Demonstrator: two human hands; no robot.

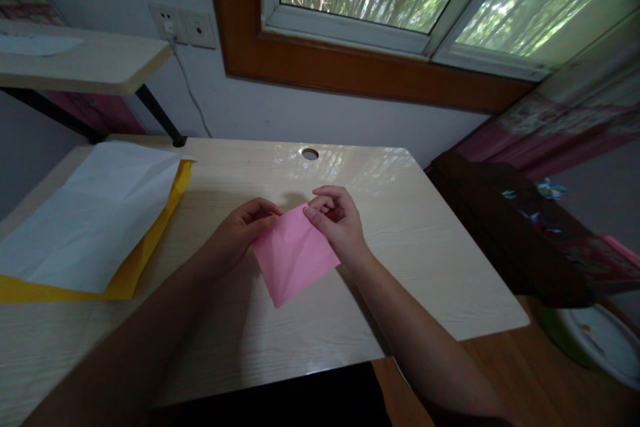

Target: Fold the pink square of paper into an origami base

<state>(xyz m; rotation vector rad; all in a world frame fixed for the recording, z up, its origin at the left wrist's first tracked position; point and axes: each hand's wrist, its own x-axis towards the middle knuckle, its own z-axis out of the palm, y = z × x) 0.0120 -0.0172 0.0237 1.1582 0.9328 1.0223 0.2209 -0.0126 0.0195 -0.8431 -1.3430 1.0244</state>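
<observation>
On the pale wooden desk [400, 267], the left hand [240, 230] and right hand [340, 220] pinch the top corner of a folded pink paper square [293, 257], folded already but not yet any finished shape.

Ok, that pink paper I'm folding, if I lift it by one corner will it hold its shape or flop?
The pink paper looks thin and already creased, so it would probably sag, though the folded layers may stiffen it a little. It seems very light, so a nudge would likely slide it across the glossy desk.
</observation>
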